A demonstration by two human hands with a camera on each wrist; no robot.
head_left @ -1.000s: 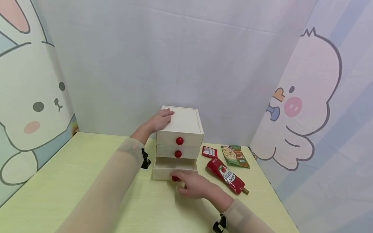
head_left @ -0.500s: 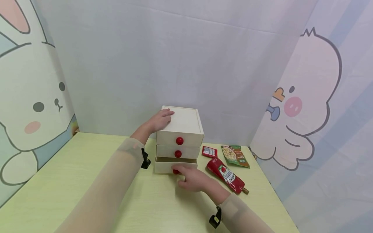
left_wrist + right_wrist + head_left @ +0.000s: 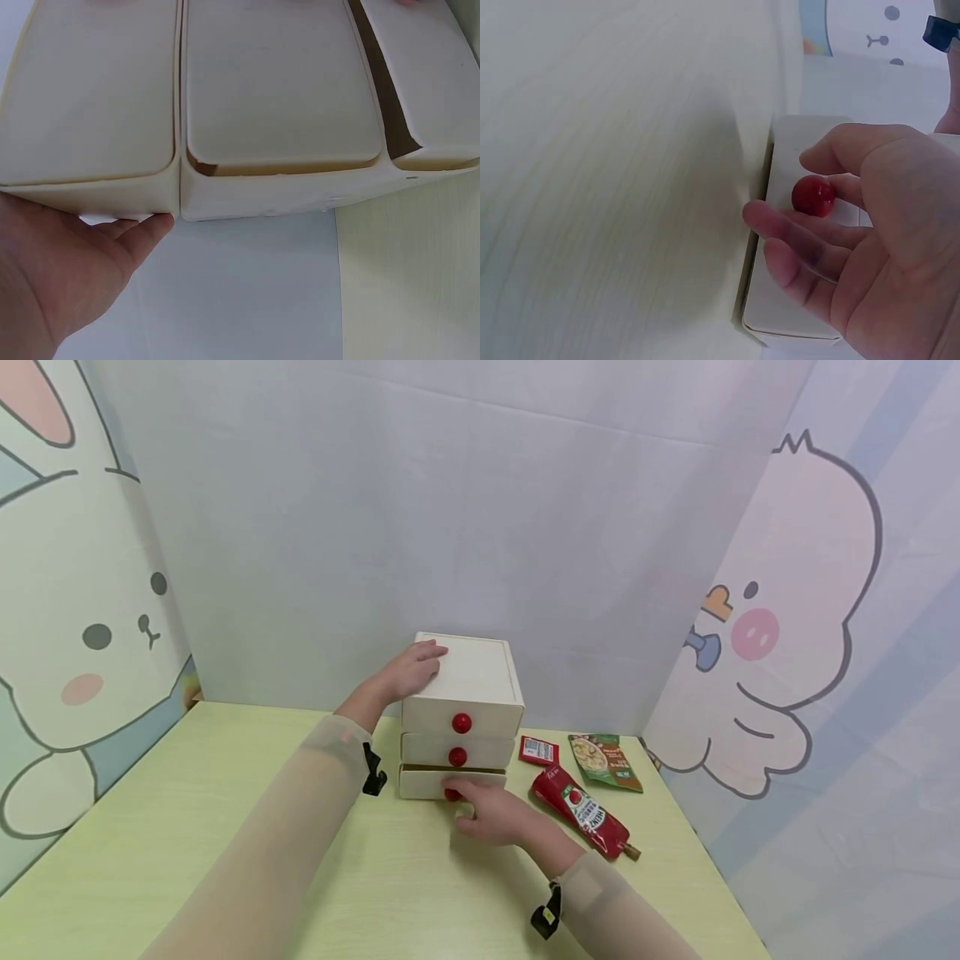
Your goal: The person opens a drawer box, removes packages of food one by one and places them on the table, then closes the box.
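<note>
A small white three-drawer cabinet [image 3: 480, 668] with round red knobs stands near the back of the table. My left hand [image 3: 408, 672] rests on the left edge of its top; in the left wrist view the hand [image 3: 75, 266] lies along the cabinet's side by the top drawer. At the bottom drawer [image 3: 422, 783] is my right hand [image 3: 495, 814], its fingers around the red knob [image 3: 814, 196] without a firm pinch. The thumb and fingers are loosely spread there. A narrow dark gap shows above that drawer's front, which sits slightly out.
Right of the cabinet lies a red Heinz ketchup pouch [image 3: 581, 810] with a capped spout. Behind it are a small red packet [image 3: 539, 750] and a green and brown food packet [image 3: 606, 762]. Printed fabric walls [image 3: 480, 527] enclose the pale table [image 3: 225, 802].
My right hand has pushed the bottom drawer inward, away from me, so its open interior no longer shows. The left hand has stayed on the cabinet top.
</note>
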